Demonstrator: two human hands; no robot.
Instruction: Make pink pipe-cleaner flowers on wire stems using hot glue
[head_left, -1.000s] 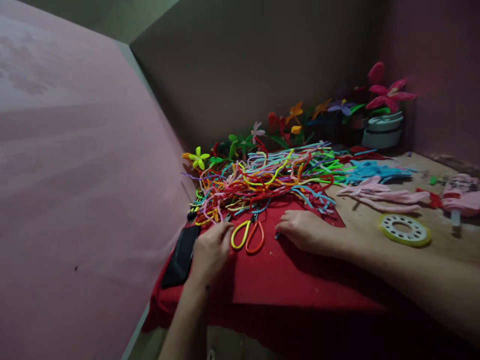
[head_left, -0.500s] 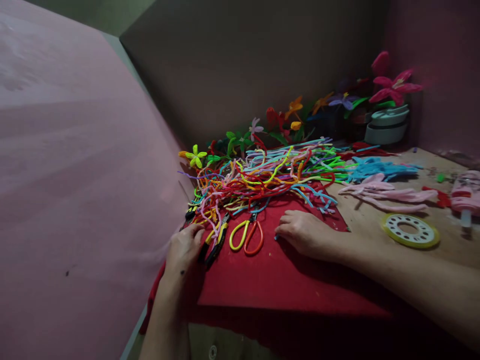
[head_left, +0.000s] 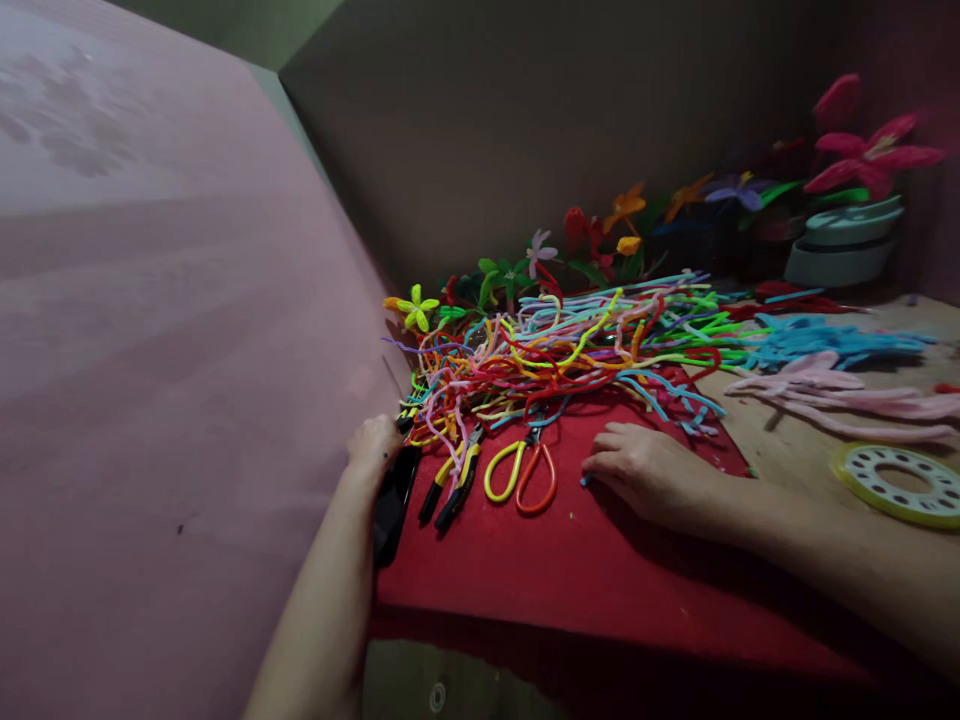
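Note:
My left hand (head_left: 375,447) is at the left table edge beside the pink surface, its fingers curled and largely hidden. A flat black object (head_left: 394,510) lies by its wrist. My right hand (head_left: 643,470) rests low over the red cloth (head_left: 525,570), fingers closed, with a small blue pipe cleaner end (head_left: 586,481) poking out below them. Between the hands lie black-and-yellow pliers (head_left: 459,490), with a pink stem across them, and scissors (head_left: 521,475) with one yellow and one red handle loop. A tangled heap of coloured pipe cleaners (head_left: 555,350) covers their tips.
Pipe cleaner flowers (head_left: 416,308) stand along the back wall, with a grey-green container (head_left: 840,258) at the far right. Blue pipe cleaners (head_left: 832,342), pink pieces (head_left: 862,395) and a yellow-rimmed spool (head_left: 904,480) lie on the right. A pink panel (head_left: 187,400) closes the left side.
My left hand has moved left, away from the pliers, baring their handles and the black object. My right hand keeps its place by the scissors. The view has turned slightly left.

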